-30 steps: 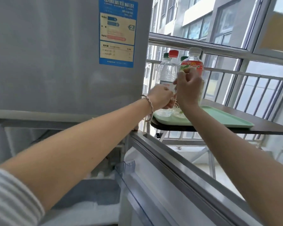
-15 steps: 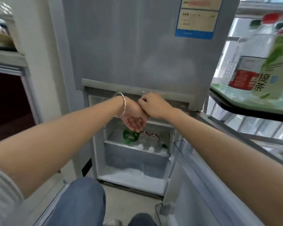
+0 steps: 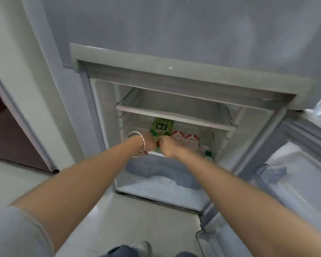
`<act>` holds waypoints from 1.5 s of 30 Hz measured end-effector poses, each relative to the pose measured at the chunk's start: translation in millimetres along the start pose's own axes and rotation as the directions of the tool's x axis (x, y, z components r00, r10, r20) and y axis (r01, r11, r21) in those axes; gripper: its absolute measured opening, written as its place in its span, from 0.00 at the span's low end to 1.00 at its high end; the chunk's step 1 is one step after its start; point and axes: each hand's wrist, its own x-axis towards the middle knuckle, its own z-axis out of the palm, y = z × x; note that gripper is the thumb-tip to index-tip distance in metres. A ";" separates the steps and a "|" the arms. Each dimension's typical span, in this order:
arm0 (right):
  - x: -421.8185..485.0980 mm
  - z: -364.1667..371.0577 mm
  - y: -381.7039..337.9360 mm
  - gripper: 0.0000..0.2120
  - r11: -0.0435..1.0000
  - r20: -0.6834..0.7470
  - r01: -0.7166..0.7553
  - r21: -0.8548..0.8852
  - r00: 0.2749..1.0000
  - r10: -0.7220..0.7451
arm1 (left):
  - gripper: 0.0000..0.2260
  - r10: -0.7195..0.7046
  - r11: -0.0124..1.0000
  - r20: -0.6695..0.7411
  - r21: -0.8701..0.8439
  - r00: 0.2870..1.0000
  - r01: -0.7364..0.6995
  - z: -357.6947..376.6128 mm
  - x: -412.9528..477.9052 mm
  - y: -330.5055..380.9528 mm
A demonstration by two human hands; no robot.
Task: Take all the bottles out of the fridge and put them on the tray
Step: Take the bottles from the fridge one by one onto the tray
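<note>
At the bottom edge, the person's knees in blue denim and a pale shoe (image 3: pixel 140 246) stand on the light floor before the open fridge (image 3: pixel 174 78). A grey striped sleeve (image 3: pixel 13 232) covers the left upper arm, and both bare forearms stretch forward into the lower compartment. The fridge door (image 3: pixel 304 173) hangs open on the right.

The left hand (image 3: pixel 148 143), with a silver bangle (image 3: pixel 137 145) on its wrist, and the right hand (image 3: pixel 167 147) meet at the front edge of the lower shelf. Both are curled closed around the near end of a green-labelled bottle (image 3: pixel 160 127). The bottle lies on its side on that shelf, its long axis running front to back; its near end sits between the two fists and its labelled body reaches away from the fingers toward the rear wall. Which end is the cap cannot be told, since the hands cover it.

Just right of it lie two bottles with red-and-white labels (image 3: pixel 185 139), also lengthwise front to back. Near the right wall a green-capped bottle (image 3: pixel 208 154) shows. Above them a white shelf (image 3: pixel 174 117) spans the compartment, and below the hands sits a grey-blue drawer (image 3: pixel 161 171).
</note>
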 end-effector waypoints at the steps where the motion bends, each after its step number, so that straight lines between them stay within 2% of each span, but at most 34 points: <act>1: 7.7 6.0 3.1 0.17 1.000 -0.009 -0.012 0.021 1.000 0.012 | 0.11 0.000 1.000 -0.021 0.001 1.000 0.000 5.7 8.9 -2.5; 4: 31.4 27.6 14.4 0.19 0.991 -0.063 -0.055 0.120 0.996 0.063 | 0.14 -0.027 0.982 -0.127 -0.191 0.992 0.002 23.5 39.7 -9.1; 6: 39.9 36.5 21.1 0.18 0.969 -0.139 -0.101 0.224 0.981 0.135 | 0.11 -0.095 0.922 -0.120 -0.384 0.988 0.042 33.6 59.1 -11.2; 8: 42.2 40.6 27.9 0.17 0.957 -0.211 -0.113 0.266 0.962 0.172 | 0.04 -0.146 0.749 -0.020 -0.655 0.989 0.097 41.3 69.8 -9.6; 10: 41.0 40.3 33.9 0.15 0.950 -0.231 -0.118 0.287 0.954 0.189 | 0.07 -0.132 0.504 0.111 -0.848 0.985 0.163 48.9 85.9 -11.0; 11: 40.0 39.7 36.3 0.14 0.950 -0.224 -0.123 0.286 0.956 0.191 | 0.08 -0.133 0.448 0.144 -0.874 0.980 0.190 52.5 90.8 -12.3; 12: 39.3 38.5 39.4 0.14 0.951 -0.215 -0.128 0.281 0.958 0.192 | 0.08 -0.147 0.449 0.163 -0.868 0.976 0.212 55.4 92.0 -12.5; 14: 36.6 36.4 43.0 0.17 0.952 -0.193 -0.140 0.273 0.961 0.196 | 0.09 -0.194 0.531 0.115 -0.822 0.974 0.203 56.0 83.7 -11.3; 15: 34.6 35.5 43.4 0.19 0.951 -0.189 -0.142 0.275 0.962 0.198 | 0.08 -0.201 0.616 0.054 -0.769 0.978 0.169 53.5 79.2 -11.4; 16: 33.3 35.1 43.7 0.20 0.951 -0.189 -0.140 0.277 0.962 0.197 | 0.08 -0.187 0.721 -0.033 -0.683 0.982 0.115 50.3 76.6 -12.6; 18: 29.1 34.7 41.5 0.21 0.950 -0.197 -0.131 0.283 0.962 0.191 | 0.14 -0.143 0.915 -0.199 -0.401 0.970 0.053 36.6 66.3 -15.4; 21: 17.5 31.3 30.6 0.22 0.952 -0.218 -0.093 0.290 0.963 0.160 | 0.14 -0.064 0.993 -0.329 -0.114 0.942 0.028 7.4 31.5 -14.1; 23: 11.0 28.0 21.8 0.20 0.953 -0.219 -0.064 0.297 0.967 0.133 | 0.12 -0.018 1.000 -0.369 -0.001 0.929 0.019 -10.0 10.0 -16.2; 26: -1.0 17.9 5.1 0.17 0.959 -0.209 -0.005 0.284 0.975 0.067 | 0.16 -0.087 0.990 -0.478 -0.141 0.874 0.021 -31.1 -22.5 -20.7; 27: -7.9 11.3 -2.3 0.18 0.956 -0.204 0.016 0.291 0.978 0.045 | 0.18 -0.068 0.995 -0.509 -0.099 0.858 0.020 -37.6 -37.1 -18.7; 29: -14.3 0.8 -14.8 0.28 0.950 -0.156 0.026 0.312 0.987 0.024 | 0.20 -0.012 0.998 -0.572 0.038 0.820 0.041 -47.4 -61.7 -11.3; 31: -28.4 -14.8 -26.4 0.45 0.945 -0.117 0.092 0.314 0.991 -0.058 | 0.24 0.058 0.987 -0.631 0.152 0.774 0.049 -58.3 -87.9 2.3; 33: -45.8 -34.8 -34.6 0.54 0.925 -0.064 0.143 0.351 0.990 -0.129 | 0.22 0.122 0.975 -0.658 0.220 0.743 0.035 -70.3 -115.8 18.7; 38: -93.7 -98.6 -44.7 0.44 0.934 0.056 0.189 0.303 0.975 -0.215 | 0.24 0.277 0.943 -0.706 0.331 0.652 -0.042 -97.4 -174.4 57.6; 42: -150.9 -154.5 -45.1 0.40 0.886 0.072 0.185 0.425 0.969 -0.237 | 0.25 0.371 0.920 -0.716 0.368 0.591 -0.133 -116.8 -225.5 100.9; 45: -198.2 -199.5 -35.9 0.38 0.877 0.107 0.171 0.449 0.964 -0.243 | 0.26 0.443 0.895 -0.713 0.390 0.543 -0.218 -135.9 -264.4 136.0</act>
